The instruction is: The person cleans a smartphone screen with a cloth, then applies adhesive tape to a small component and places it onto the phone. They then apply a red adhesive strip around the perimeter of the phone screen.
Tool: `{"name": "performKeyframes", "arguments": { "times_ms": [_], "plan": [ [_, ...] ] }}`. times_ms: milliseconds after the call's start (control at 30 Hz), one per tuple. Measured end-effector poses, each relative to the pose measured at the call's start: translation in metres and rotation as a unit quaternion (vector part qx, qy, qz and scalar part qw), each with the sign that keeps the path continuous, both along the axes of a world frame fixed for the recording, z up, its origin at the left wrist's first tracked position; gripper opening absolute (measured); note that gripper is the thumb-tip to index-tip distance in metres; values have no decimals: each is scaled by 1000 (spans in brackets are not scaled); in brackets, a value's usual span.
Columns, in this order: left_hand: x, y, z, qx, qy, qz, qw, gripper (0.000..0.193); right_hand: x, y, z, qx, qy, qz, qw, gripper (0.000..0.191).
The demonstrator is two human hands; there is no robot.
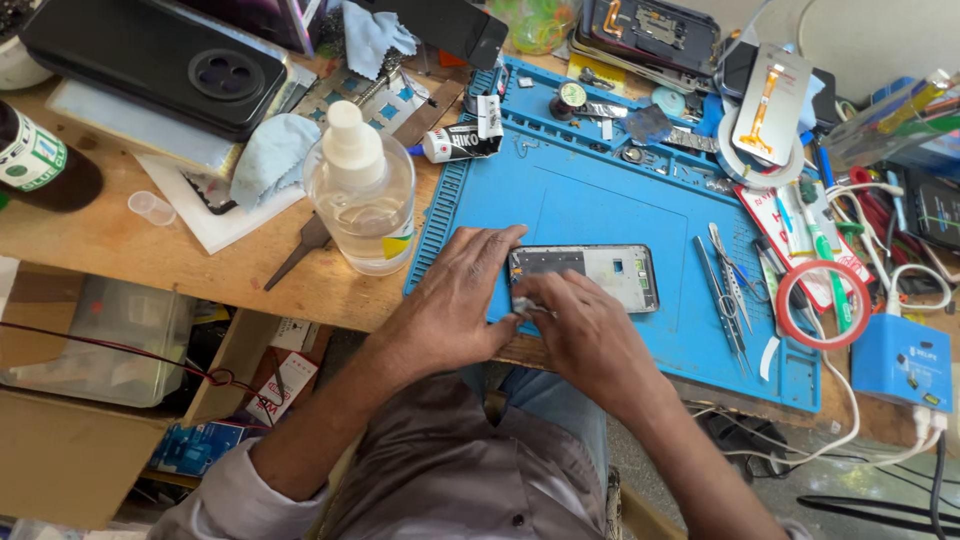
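Observation:
An opened phone body lies flat on the blue work mat, its inner frame facing up. My left hand rests on the mat and presses the phone's left end with its fingers. My right hand lies over the phone's near left corner and pinches a small whitish wad against it. Part of the phone's left side is hidden under both hands.
A clear liquid bottle stands just left of the mat, a glue tube behind it. Tweezers, a red tape roll and a blue box lie right. Black phone and cloths sit at back left.

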State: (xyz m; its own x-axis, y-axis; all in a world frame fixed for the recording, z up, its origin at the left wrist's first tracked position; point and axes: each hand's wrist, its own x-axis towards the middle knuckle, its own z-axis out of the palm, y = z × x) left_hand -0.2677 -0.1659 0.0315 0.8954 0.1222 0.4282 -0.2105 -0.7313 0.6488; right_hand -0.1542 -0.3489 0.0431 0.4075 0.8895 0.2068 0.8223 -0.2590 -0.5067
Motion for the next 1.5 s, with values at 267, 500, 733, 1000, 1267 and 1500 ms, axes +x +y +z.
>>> {"name": "performKeyframes", "arguments": {
  "times_ms": [267, 500, 733, 1000, 1267, 1500],
  "plan": [
    [-1, 0, 1, 0, -2, 2, 1000, 80, 42, -51, 31, -66, -52, -103, 991, 28],
    [-5, -2, 0, -9, 10, -1, 1000, 82, -2, -12, -5, 3, -65, -3, 998, 26],
    [-6, -5, 4, -10, 9, 8, 1000, 79, 29, -48, 4, -29, -102, -39, 994, 20],
    [-6, -6, 7, -20, 34, 11, 999, 78, -7, -21, 7, 74, -67, -14, 995, 29],
    [1, -13, 17, 31, 31, 20, 999, 83, 23, -62, 15, 35, -87, -134, 986, 23],
    [12, -18, 17, 59, 17, 22, 998, 92, 39, -84, 8, 16, -139, -159, 977, 22]
  ]
}}
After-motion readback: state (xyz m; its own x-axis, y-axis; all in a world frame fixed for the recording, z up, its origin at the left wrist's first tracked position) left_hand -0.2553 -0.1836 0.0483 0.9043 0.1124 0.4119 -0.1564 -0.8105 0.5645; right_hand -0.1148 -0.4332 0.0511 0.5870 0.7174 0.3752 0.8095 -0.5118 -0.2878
